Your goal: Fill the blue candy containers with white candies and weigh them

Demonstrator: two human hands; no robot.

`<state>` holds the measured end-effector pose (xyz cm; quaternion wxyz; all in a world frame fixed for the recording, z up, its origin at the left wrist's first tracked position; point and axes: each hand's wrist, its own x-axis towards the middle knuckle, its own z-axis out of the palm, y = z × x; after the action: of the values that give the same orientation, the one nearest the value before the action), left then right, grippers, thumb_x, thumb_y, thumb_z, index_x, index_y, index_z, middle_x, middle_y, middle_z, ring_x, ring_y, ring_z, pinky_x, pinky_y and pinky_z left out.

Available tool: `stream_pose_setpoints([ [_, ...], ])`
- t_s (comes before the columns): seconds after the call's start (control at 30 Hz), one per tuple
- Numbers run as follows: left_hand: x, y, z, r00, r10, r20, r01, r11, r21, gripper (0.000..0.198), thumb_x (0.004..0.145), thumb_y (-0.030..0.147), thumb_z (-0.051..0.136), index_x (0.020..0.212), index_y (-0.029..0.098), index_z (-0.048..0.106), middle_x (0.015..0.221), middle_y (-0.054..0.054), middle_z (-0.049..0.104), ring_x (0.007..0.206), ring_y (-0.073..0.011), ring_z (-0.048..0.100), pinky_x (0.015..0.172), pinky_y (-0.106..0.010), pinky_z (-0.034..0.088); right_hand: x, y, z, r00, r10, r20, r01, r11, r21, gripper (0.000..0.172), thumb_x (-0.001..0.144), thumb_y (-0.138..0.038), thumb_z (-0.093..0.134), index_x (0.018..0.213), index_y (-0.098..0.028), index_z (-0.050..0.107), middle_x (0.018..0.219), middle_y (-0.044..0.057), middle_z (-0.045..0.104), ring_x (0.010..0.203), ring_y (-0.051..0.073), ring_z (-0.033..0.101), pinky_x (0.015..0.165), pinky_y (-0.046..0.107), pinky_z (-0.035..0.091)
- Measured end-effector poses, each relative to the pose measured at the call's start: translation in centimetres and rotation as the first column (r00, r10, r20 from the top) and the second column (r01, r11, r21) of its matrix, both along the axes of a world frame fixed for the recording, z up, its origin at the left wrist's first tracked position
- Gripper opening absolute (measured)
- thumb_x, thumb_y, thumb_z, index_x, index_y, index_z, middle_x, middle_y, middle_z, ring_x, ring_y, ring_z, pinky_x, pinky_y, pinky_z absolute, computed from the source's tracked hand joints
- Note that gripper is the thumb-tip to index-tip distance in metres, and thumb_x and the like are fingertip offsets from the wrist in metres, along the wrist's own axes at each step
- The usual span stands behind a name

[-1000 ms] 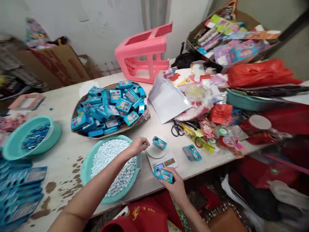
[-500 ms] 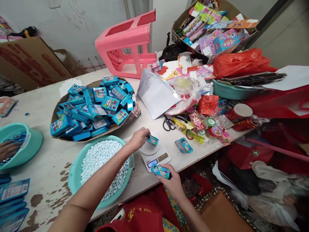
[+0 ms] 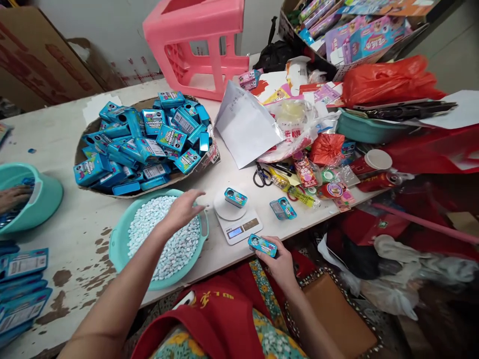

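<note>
While the right hand [image 3: 281, 260] is gripping a blue tin [image 3: 262, 245] just beside the scale [image 3: 244, 228], the left hand [image 3: 182, 209] is hovering, loosely spread, to the scale's left, and another tin [image 3: 235, 197] is sitting on top.

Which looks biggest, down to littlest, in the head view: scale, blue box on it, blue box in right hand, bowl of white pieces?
1. Bowl of white pieces
2. Scale
3. Held blue box and blue box on scale: too alike to rank
</note>
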<state>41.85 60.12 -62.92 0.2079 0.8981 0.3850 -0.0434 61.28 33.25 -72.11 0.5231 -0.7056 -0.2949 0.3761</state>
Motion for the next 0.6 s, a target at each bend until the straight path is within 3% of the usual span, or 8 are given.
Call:
stream_pose_setpoints([
  [0.1, 6.3, -0.2, -2.6, 0.981, -0.18, 0.074, 0.176, 0.983, 0.061, 0.069, 0.075, 0.029, 0.064, 0.138, 0.025, 0.037, 0.141, -0.011, 0.04, 0.127, -0.0288, 0.039, 0.1, -0.04, 0.036, 0.4, -0.1, 0.0, 0.998, -0.038, 0.043, 0.039, 0.999, -0.017, 0.035, 0.07, -0.031, 0.072, 0.101, -0.019, 0.064, 0.1, 0.005, 0.061, 0.091, 0.021, 0.059, 0.082, 0.034, 0.048],
  [0.2, 10.4, -0.6, -4.1, 0.954, -0.3, -0.022, 0.3, 0.954, 0.027, 0.045, 0.08, 0.025, 0.058, 0.124, 0.025, 0.05, 0.126, -0.01, 0.051, 0.114, -0.0268, 0.049, 0.09, -0.039, 0.042, 0.4, 0.7, -0.1, 0.998, -0.038, 0.057, 0.039, 0.999, -0.024, 0.036, 0.069, -0.033, 0.073, 0.101, -0.018, 0.064, 0.099, 0.005, 0.061, 0.089, 0.021, 0.059, 0.081, 0.034, 0.049],
  [0.27, 10.2, -0.6, -3.9, 0.969, -0.241, -0.049, 0.242, 0.97, 0.031, 0.03, 0.083, 0.025, 0.052, 0.113, 0.023, 0.055, 0.112, -0.009, 0.057, 0.101, -0.0238, 0.056, 0.08, -0.034, 0.046, 0.4, 2.1, -0.2, 0.997, -0.051, 0.064, 0.052, 0.998, -0.018, 0.038, 0.069, -0.036, 0.072, 0.102, -0.018, 0.064, 0.1, 0.006, 0.062, 0.09, 0.022, 0.06, 0.081, 0.036, 0.049],
  [0.37, 5.0, -0.4, -1.5, 0.997, 0.015, 0.069, -0.026, 0.987, 0.161, 0.034, 0.082, 0.028, 0.054, 0.115, 0.022, 0.05, 0.113, -0.008, 0.057, 0.102, -0.0223, 0.056, 0.078, -0.03, 0.047, 0.1, 5.7, -0.5, 0.991, -0.079, 0.112, 0.073, 0.996, 0.055, 0.045, 0.068, -0.041, 0.073, 0.106, -0.018, 0.064, 0.102, 0.007, 0.064, 0.094, 0.024, 0.059, 0.086, 0.039, 0.048],
  [0.43, -0.7, -0.6, 1.2, 0.955, 0.228, 0.189, -0.273, 0.924, 0.266, 0.041, 0.083, 0.032, 0.055, 0.121, 0.022, 0.046, 0.118, -0.009, 0.057, 0.106, -0.0224, 0.056, 0.083, -0.03, 0.046, -0.4, 8.8, -0.7, 0.985, -0.088, 0.151, 0.07, 0.99, 0.124, 0.047, 0.066, -0.042, 0.074, 0.105, -0.018, 0.064, 0.101, 0.007, 0.064, 0.094, 0.024, 0.06, 0.085, 0.039, 0.048],
  [0.47, -3.9, -0.8, 2.7, 0.91, 0.342, 0.234, -0.403, 0.86, 0.314, 0.044, 0.083, 0.035, 0.054, 0.123, 0.021, 0.044, 0.12, -0.009, 0.057, 0.107, -0.0232, 0.056, 0.085, -0.031, 0.046, -0.6, 10.4, -0.8, 0.983, -0.088, 0.164, 0.062, 0.986, 0.154, 0.046, 0.066, -0.043, 0.074, 0.104, -0.018, 0.065, 0.101, 0.007, 0.064, 0.093, 0.023, 0.06, 0.084, 0.038, 0.049],
  [0.53, -10.6, -1.1, 5.3, 0.766, 0.603, 0.223, -0.636, 0.661, 0.397, 0.051, 0.082, 0.046, 0.053, 0.125, 0.021, 0.042, 0.117, -0.01, 0.059, 0.102, -0.0273, 0.059, 0.082, -0.037, 0.048, -1.1, 13.2, -1.2, 0.982, -0.066, 0.175, 0.03, 0.98, 0.198, 0.045, 0.066, -0.042, 0.074, 0.103, -0.018, 0.065, 0.1, 0.007, 0.064, 0.091, 0.022, 0.06, 0.083, 0.037, 0.049],
  [0.6, -17.1, -0.7, 6.3, 0.563, 0.817, 0.126, -0.755, 0.446, 0.48, 0.053, 0.079, 0.05, 0.052, 0.122, 0.02, 0.044, 0.115, -0.013, 0.06, 0.1, -0.0328, 0.06, 0.079, -0.043, 0.048, -1.4, 15.1, -1.7, 0.984, -0.025, 0.176, -0.012, 0.978, 0.208, 0.044, 0.067, -0.043, 0.074, 0.102, -0.018, 0.064, 0.098, 0.007, 0.065, 0.09, 0.022, 0.061, 0.084, 0.038, 0.05],
])
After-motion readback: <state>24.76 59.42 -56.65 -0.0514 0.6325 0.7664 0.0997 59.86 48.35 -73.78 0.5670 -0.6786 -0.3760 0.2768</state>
